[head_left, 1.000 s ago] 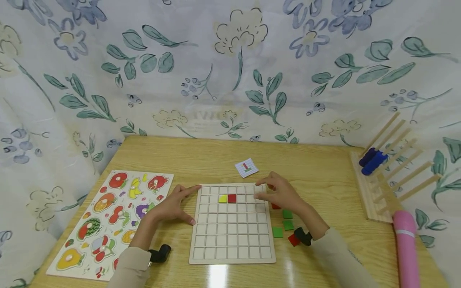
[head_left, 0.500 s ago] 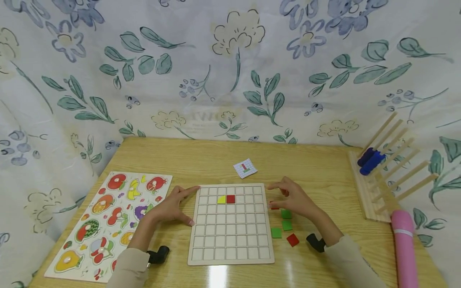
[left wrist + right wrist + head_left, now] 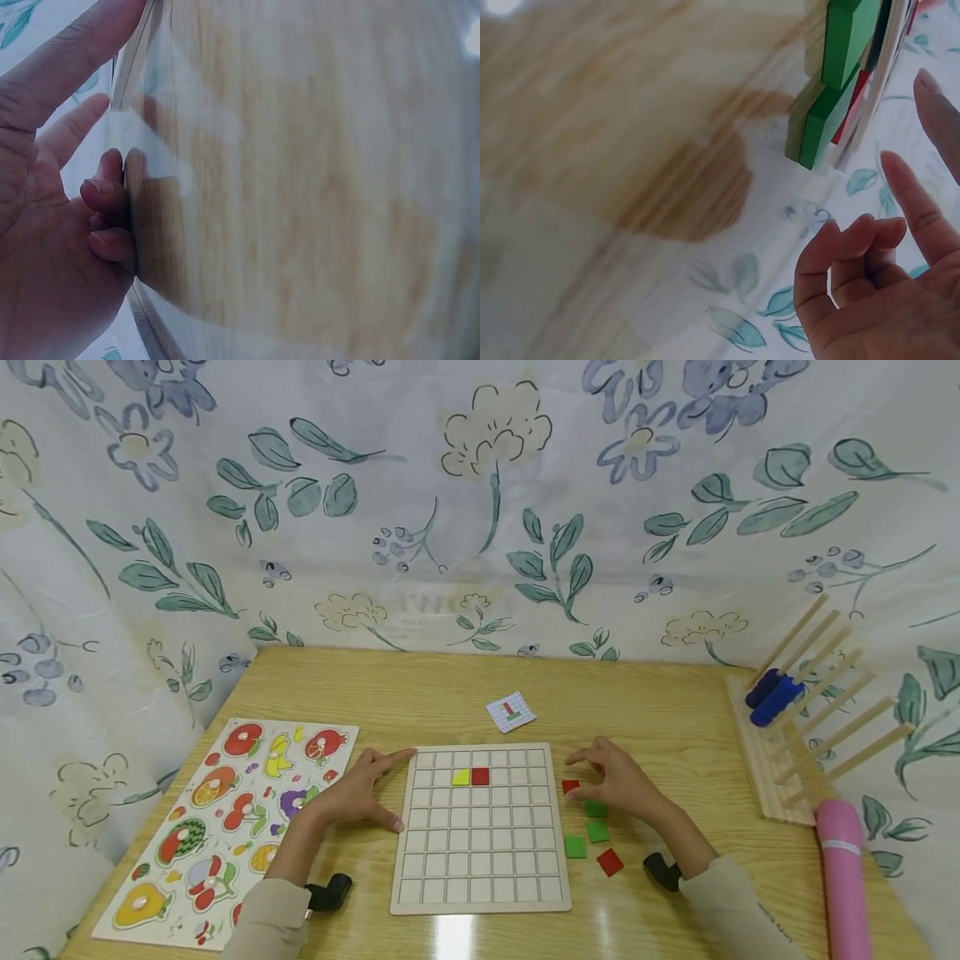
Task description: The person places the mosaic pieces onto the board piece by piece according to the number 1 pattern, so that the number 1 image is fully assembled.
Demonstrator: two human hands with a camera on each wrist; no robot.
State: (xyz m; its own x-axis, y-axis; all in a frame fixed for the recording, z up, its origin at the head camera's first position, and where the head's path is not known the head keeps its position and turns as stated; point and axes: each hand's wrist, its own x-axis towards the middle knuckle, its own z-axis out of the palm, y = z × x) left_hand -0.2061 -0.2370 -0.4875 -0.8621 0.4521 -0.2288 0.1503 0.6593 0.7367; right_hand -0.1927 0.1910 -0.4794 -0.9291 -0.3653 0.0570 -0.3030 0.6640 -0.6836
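Head view. The grid board (image 3: 480, 827) lies flat on the table (image 3: 420, 693), its long axis running from the person toward the curtained wall, short edges near and far. A yellow tile (image 3: 462, 777) and a red tile (image 3: 481, 776) sit side by side in its second row from the far edge. The left hand (image 3: 358, 792) rests against the board's left edge near the far corner, index finger straight along the top corner, thumb touching the edge lower down; fingers relaxed, gripping nothing. The right hand (image 3: 618, 781) hovers just right of the board over the loose tiles, fingers loosely curled, nothing held. Beside its fingertips lies a small red tile (image 3: 571, 786); a green tile (image 3: 596, 808) sits partly under the hand, two more green tiles (image 3: 587, 838) and another red tile (image 3: 609, 861) lie nearer the person. A pattern card (image 3: 512, 711) lies beyond the board. A fruit puzzle (image 3: 225, 822) lies left; a peg rack (image 3: 795, 727) and pink cylinder (image 3: 843, 877) stand right.

Left wrist view. The hand (image 3: 52, 225) lies slack, curled fingertips (image 3: 105, 195) touching the table.

Right wrist view. The hand (image 3: 877, 277) is free, two fingers extended, the others curled; green tiles (image 3: 832, 82) lie beyond it, apart from the fingers.
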